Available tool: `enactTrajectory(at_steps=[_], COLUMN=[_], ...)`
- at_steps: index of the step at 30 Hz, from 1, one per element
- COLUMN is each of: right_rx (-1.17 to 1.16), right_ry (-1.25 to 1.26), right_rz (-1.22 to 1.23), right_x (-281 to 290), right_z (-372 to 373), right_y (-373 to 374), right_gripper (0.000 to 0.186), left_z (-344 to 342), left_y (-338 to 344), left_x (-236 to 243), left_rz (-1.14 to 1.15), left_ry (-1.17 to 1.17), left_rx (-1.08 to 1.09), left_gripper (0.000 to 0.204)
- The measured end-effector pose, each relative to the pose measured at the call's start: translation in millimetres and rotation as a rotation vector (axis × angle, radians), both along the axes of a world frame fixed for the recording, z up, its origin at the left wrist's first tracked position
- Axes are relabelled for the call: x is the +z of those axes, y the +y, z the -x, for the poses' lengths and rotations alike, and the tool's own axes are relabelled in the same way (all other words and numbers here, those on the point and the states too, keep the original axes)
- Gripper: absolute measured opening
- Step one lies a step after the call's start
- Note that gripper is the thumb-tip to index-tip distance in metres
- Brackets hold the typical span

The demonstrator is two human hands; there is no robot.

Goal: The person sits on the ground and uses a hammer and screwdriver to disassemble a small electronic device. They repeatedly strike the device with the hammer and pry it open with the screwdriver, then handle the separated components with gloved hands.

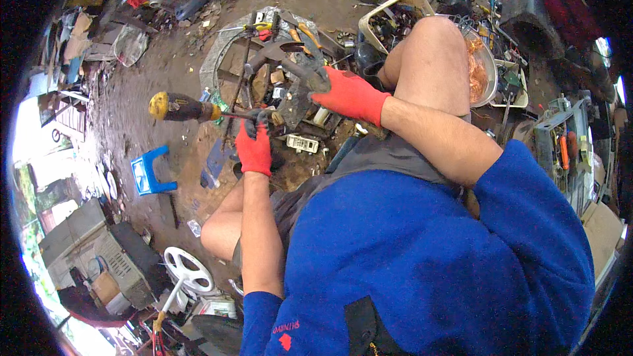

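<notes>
Left hand (254, 148) in red glove closing around shaft of yellow-handled screwdriver (181, 107), right hand (348, 95) gripping dark metal scrap piece (293, 69) over muddy ground (165, 59), blue stool (150, 171) standing nearby

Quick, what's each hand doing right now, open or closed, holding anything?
Left hand: closed around the shaft of a screwdriver with a yellow-and-black handle.
Right hand: closed on a grey metal part, holding it.

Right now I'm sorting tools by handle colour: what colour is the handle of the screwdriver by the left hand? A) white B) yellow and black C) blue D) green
B: the screwdriver beside the red-gloved left hand has a yellow and black handle.
</notes>
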State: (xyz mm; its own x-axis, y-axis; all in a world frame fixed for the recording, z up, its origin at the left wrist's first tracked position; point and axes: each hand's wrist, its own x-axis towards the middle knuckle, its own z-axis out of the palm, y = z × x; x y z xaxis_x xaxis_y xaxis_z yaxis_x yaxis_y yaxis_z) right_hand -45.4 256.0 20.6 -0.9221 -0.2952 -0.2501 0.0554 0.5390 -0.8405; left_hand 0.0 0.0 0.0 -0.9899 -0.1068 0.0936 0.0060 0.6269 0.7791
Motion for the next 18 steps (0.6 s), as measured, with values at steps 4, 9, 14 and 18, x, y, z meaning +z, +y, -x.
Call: enactTrajectory(at_steps=[4, 9, 14, 18], right_rx=[0.028, -0.003, 0.011, -0.008], right_ry=[-0.031, -0.032, -0.079, -0.028], right_rz=[0.041, 0.004, 0.024, -0.023], right_x=[-4, -11, -12, -12], right_z=[4, 4, 3, 1], right_y=[5, 4, 2, 4], right_gripper=[0.058, 0.058, 0.057, 0.055], left_z=[0, 4, 4, 0], left_y=[6, -1, -2, 8], left_x=[2, -2, -5, 3], left_rz=[0.064, 0.086, 0.096, 0.155], left_ry=[0.007, -0.039, -0.029, -0.098], left_rx=[-0.029, -0.046, -0.030, -0.025], left_gripper=[0.022, 0.023, 0.021, 0.021])
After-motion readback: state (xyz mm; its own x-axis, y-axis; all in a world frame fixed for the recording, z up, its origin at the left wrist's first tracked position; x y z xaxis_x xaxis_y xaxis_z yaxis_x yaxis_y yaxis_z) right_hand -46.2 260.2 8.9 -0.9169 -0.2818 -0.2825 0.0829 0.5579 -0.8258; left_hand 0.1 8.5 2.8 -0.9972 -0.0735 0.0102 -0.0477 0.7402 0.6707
